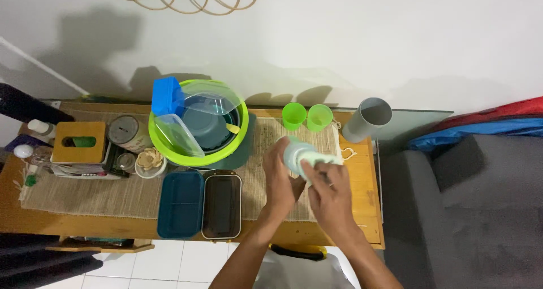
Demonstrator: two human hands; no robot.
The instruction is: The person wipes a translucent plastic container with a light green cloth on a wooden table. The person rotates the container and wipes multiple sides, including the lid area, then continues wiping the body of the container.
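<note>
The head camera looks straight down on a narrow wooden desk (pixel 56 218) set against a white wall, with a woven straw mat (pixel 85 195) along its top. Both hands meet over the right part of the mat. The left hand (pixel 280 178) has its grip closed around a pale mint-green plastic cup (pixel 295 152), lifted off the desk and tipped on its side, with its rounded end towards the wall. The right hand (pixel 331 195) has its fingers pinched on a light green cloth (pixel 322 162) pressed against the cup, so cup and cloth touch between the two hands.

Just beyond the hands, near the wall, two bright green plastic cups (pixel 294 115) stand upright side by side, and a grey cylindrical tumbler (pixel 367 119) stands to their right, tilted in the view. To the left sits a large lime-green plastic bowl (pixel 164 150) stacked with a dark blue-grey bowl (pixel 206 128), clear plastic lids and a blue rectangular box (pixel 166 95). In front of it lie a dark teal rectangular lunch box (pixel 181 204) and a black rectangular tray (pixel 222 206), side by side and touching. A wooden tissue box (pixel 79 142) stands at the far left.
</note>
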